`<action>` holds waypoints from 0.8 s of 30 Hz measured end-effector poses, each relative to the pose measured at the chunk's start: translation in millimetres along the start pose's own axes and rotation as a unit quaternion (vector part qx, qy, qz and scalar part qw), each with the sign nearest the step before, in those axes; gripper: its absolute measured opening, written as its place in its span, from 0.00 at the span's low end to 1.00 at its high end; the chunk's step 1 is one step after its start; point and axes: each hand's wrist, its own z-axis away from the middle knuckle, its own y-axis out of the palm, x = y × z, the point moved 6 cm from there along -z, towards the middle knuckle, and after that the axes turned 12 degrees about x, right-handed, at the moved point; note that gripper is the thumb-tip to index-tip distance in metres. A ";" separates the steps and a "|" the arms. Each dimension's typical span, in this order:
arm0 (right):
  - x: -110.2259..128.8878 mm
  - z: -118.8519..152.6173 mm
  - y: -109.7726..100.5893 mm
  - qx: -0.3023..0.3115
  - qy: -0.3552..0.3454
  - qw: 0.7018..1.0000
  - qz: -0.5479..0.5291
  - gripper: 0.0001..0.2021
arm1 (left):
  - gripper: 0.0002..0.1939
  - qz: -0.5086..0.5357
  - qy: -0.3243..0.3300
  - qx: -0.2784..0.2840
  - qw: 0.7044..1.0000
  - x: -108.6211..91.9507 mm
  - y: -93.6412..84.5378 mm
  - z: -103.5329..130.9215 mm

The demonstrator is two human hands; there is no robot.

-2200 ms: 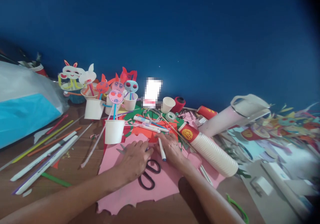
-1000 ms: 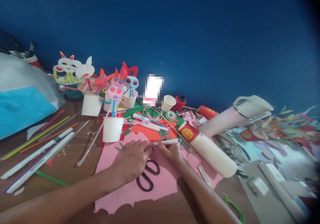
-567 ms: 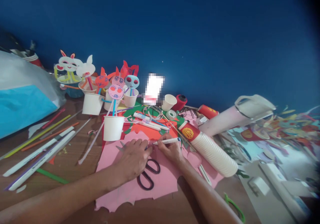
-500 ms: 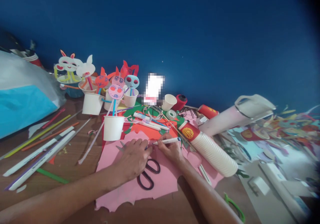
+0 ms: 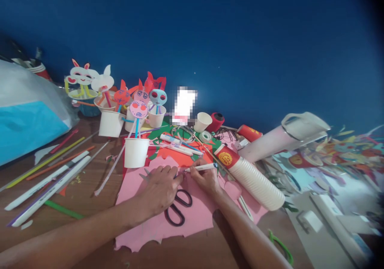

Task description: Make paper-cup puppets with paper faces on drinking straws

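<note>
My right hand [image 5: 205,177] is closed round a white marker [image 5: 204,167], its tip pointing left toward my left hand. My left hand [image 5: 163,188] lies over a pink sheet [image 5: 198,217], fingers bent and pressed together near the marker's tip; what they hold, if anything, is hidden. Under my left hand lie scissors, with black handles [image 5: 177,213] showing to the right and blade tips to the left. Just beyond my left hand stands a white paper cup [image 5: 136,153] with a pink face figure [image 5: 139,109] on a blue stem.
More cups with paper animal faces [image 5: 122,95] stand at the back left. Long sticks and white markers [image 5: 51,191] lie on the left. A stack of paper cups [image 5: 258,185] lies to the right of my right hand, near a white jug [image 5: 267,141].
The marker in my right hand has shifted slightly. My left hand stays where it was.
</note>
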 end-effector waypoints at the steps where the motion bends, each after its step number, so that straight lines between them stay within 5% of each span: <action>1: 0.2 -0.1 -0.1 0.000 0.000 1.000 0.000 0.05 | 0.15 0.000 0.000 -0.001 1.000 0.0 0.0 -0.1; 24: -0.1 -1.4 -3.3 0.004 0.014 1.000 -0.006 0.05 | 0.15 0.015 0.000 -0.003 1.000 1.5 0.2 0.8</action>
